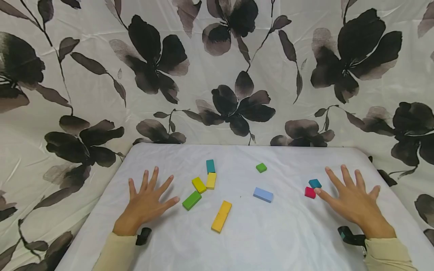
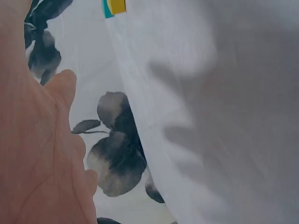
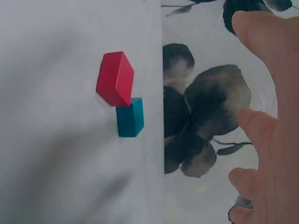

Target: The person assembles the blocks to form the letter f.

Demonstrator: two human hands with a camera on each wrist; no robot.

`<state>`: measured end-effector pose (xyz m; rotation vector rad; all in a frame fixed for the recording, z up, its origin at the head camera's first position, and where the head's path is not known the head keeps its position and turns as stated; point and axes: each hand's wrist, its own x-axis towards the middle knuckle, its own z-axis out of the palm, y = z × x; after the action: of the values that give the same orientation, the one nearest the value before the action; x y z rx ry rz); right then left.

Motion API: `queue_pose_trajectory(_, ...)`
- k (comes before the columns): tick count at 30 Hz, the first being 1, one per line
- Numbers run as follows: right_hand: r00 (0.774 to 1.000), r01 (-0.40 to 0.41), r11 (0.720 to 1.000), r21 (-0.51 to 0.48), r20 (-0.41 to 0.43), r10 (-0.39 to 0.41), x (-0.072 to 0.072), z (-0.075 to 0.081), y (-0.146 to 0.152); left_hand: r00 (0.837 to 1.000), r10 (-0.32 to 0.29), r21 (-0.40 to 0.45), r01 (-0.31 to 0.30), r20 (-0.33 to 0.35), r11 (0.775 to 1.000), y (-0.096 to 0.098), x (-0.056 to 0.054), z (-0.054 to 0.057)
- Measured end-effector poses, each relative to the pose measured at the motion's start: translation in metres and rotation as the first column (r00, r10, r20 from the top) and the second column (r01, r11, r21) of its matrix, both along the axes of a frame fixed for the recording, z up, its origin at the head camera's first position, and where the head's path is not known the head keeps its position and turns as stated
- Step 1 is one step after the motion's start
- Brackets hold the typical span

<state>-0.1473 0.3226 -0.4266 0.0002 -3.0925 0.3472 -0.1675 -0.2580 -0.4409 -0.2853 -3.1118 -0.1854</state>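
My left hand (image 1: 145, 205) is held palm down over the left side of the table with its fingers spread, holding nothing. The nearest block to its thumb is a green one (image 1: 191, 200); two yellow blocks (image 1: 199, 185) (image 1: 211, 181) and a teal block (image 1: 210, 166) lie just beyond. On the right, my right hand (image 1: 357, 203) also has spread fingers and an empty palm. Its thumb tip overlaps the edge of a red block (image 1: 310, 192) in the head view. A teal-blue block (image 3: 130, 118) meets a corner of the red block (image 3: 115, 79) in the right wrist view.
A long orange-yellow block (image 1: 221, 216), a light blue block (image 1: 263, 195) and a small green block (image 1: 261, 168) lie mid-table. The table has a white cloth (image 1: 288, 241). Behind it hangs a floral curtain (image 1: 190, 82). Each wrist wears a dark camera mount (image 1: 144, 236).
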Motion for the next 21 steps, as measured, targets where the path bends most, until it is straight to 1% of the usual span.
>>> queue_pose_trajectory(10,1.000,-0.018,1.000,-0.015,-0.001,0.018,0.001,-0.003,-0.007,0.999,-0.030,-0.027,0.029,-0.019,0.999,0.013,0.002,-0.005)
queue_pose_trajectory(18,0.998,-0.033,0.999,-0.001,-0.045,0.033,0.000,-0.008,-0.013,0.999,-0.034,-0.025,0.034,-0.013,0.999,0.022,0.002,-0.009)
queue_pose_trajectory(21,0.998,-0.039,0.999,-0.007,-0.057,0.039,-0.001,-0.011,-0.017,0.998,-0.051,-0.024,0.051,-0.025,0.998,0.025,0.002,-0.010)
